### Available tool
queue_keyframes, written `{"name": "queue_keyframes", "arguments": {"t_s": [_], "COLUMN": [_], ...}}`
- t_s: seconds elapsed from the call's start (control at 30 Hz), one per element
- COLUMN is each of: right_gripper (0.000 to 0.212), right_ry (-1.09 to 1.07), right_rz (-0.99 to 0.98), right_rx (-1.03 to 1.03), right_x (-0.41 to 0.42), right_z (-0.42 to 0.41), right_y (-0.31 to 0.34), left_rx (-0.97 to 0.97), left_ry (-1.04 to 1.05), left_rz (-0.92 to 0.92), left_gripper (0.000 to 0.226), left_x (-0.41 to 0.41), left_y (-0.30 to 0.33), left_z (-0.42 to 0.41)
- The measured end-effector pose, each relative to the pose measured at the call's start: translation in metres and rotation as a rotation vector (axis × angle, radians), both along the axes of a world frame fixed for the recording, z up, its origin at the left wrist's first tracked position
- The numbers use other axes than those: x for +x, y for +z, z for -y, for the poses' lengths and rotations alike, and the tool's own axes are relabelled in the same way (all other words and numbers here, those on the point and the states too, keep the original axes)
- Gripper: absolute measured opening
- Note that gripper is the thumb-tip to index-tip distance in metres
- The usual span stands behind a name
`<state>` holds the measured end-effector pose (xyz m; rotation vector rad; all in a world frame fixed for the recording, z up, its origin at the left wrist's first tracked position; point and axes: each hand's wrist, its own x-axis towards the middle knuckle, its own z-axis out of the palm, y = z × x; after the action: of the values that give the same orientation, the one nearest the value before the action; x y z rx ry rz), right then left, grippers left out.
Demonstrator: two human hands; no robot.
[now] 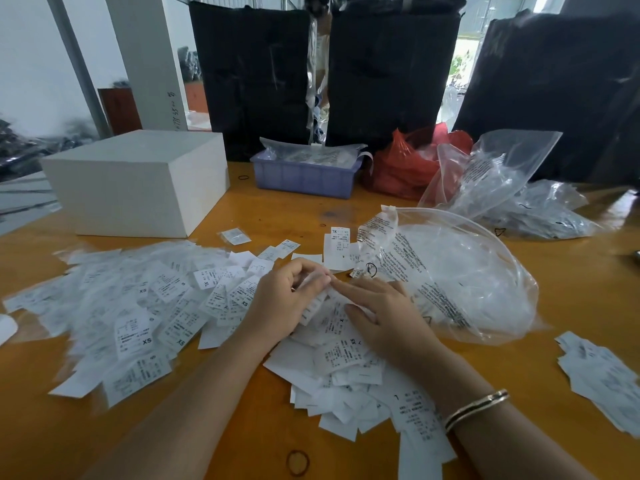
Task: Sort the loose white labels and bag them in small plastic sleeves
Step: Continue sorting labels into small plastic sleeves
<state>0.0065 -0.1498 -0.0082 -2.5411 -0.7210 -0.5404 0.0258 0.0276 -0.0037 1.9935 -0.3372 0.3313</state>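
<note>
Labels [343, 362] lie in a loose white heap on the orange table [263, 403], directly under and in front of both hands. The left hand [287, 299] has its fingers curled, pinching a small stack of labels [313, 308] that sticks out below its fingertips. The right hand [384, 317] rests flat on the heap, its fingers nearly straight and spread a little, with the fingertips touching the left hand's stack. A pair of bangles [476, 407] circles the right wrist.

To the left spreads a wide pile of bagged labels [138, 306] in small clear sleeves, some printed XS, S or XL. Just right of the hands lies a large clear bag [450, 271] with black print, holding what look like empty sleeves. A smaller group of labels [602, 372] lies near the right edge.

Farther back stand a white box [138, 181], a lilac plastic tray [304, 176] filled with packets, a red plastic bag [405, 164] and more crumpled clear bags [502, 181]. Black bundles [256, 74] wrapped in plastic rise behind the table. A rubber band [298, 463] lies on the table's near edge.
</note>
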Motion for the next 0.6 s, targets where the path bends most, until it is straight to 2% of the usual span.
{"name": "queue_keyframes", "arguments": {"t_s": [0.1, 0.2, 0.27, 0.33, 0.43, 0.53, 0.6], "right_gripper": [0.044, 0.039, 0.035, 0.03, 0.034, 0.035, 0.03], "right_ry": [-0.086, -0.286, -0.442, -0.588, -0.742, -0.863, -0.88], "right_rz": [0.111, 0.274, 0.307, 0.262, 0.098, -0.159, -0.251], "right_rx": [0.034, 0.197, 0.231, 0.231, 0.183, -0.006, -0.09], "right_x": [0.003, 0.007, 0.011, 0.014, 0.016, 0.018, 0.019], "right_z": [0.003, 0.016, 0.028, 0.039, 0.049, 0.052, 0.052], "right_y": [0.002, 0.007, 0.008, 0.008, 0.007, 0.005, 0.004], "left_rx": [0.081, 0.116, 0.122, 0.152, 0.258, 0.463, 0.586], "left_ry": [0.153, 0.335, 0.418, 0.483, 0.551, 0.59, 0.618], "left_rz": [0.131, 0.189, 0.19, 0.162, 0.12, 0.113, 0.108], "left_gripper": [0.016, 0.02, 0.022, 0.028, 0.036, 0.041, 0.042], "left_x": [0.0, 0.004, 0.008, 0.011, 0.012, 0.01, 0.01], "left_y": [0.002, 0.005, 0.006, 0.006, 0.003, 0.0, 0.0], "left_z": [-0.003, -0.01, -0.016, -0.022, -0.028, -0.032, -0.034]}}
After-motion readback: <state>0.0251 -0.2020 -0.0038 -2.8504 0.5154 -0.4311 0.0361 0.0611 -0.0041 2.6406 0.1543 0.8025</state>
